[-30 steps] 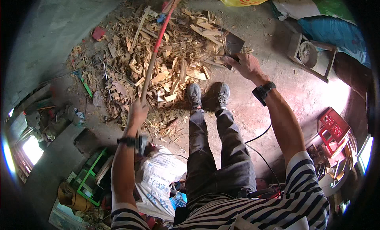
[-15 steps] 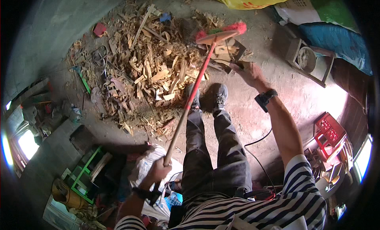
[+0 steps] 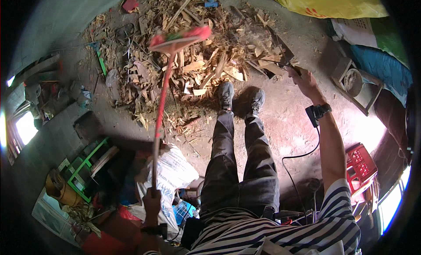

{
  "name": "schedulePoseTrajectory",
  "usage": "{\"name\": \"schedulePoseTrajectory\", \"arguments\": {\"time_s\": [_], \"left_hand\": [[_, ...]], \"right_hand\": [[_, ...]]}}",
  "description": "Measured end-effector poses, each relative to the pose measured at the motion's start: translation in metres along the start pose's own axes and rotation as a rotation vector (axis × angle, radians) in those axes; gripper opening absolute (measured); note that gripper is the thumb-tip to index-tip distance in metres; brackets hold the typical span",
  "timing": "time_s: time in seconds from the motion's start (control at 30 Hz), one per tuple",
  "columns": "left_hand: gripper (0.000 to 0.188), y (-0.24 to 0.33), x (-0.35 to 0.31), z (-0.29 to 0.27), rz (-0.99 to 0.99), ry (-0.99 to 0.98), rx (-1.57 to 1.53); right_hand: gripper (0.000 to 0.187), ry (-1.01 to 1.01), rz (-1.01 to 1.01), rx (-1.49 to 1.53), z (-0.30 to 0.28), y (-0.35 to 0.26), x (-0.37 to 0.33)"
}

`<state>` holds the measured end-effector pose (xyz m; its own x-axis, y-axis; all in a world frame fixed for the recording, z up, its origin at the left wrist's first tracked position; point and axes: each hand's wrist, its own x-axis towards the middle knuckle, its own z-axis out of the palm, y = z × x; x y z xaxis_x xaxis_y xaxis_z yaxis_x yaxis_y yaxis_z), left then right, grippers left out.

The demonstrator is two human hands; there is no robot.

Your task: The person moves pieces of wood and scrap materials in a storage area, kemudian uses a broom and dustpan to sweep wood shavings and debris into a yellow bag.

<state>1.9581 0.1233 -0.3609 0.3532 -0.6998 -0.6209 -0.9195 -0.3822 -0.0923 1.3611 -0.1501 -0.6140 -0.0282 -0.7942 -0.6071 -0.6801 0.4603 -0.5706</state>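
Observation:
My left hand, in shadow at the lower left, is closed round the lower end of a broom's long handle. The broom slants up and away, its orange head and pink and green bristles over the left-middle of a heap of wood shavings. On the right, my right hand grips the dark handle of what looks like a dustpan. Its dark flat pan lies at the heap's right edge, with wood scraps on and around it; part of it is hard to make out.
A white sack and a green frame stand at the lower left. To the right are a wooden stool-like frame, a red plastic stool and full-looking yellow sacks. My shoes stand just before the heap.
The broom has swung left, away from the dustpan and over the heap. My left hand has dropped lower and left. The view has shifted, so the right hand appears further right.

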Motion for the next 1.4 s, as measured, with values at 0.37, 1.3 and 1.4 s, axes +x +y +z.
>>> {"name": "schedulePoseTrajectory", "arguments": {"time_s": [0.37, 1.3, 1.4], "left_hand": [[0.021, -0.089, 0.102, 0.017, -0.157, -0.282, -0.188], [0.031, 0.109, 0.225, 0.1, -0.098, 0.016, -0.13], [0.029, 0.138, 0.183, 0.101, -0.093, -0.039, -0.229]], "right_hand": [[0.061, 0.002, -0.037, -0.162, 0.017, -0.033, 0.006], [0.043, 0.009, -0.235, -0.35, -0.006, -0.024, 0.021], [0.044, -0.029, -0.225, -0.382, -0.005, -0.02, 0.021]]}}
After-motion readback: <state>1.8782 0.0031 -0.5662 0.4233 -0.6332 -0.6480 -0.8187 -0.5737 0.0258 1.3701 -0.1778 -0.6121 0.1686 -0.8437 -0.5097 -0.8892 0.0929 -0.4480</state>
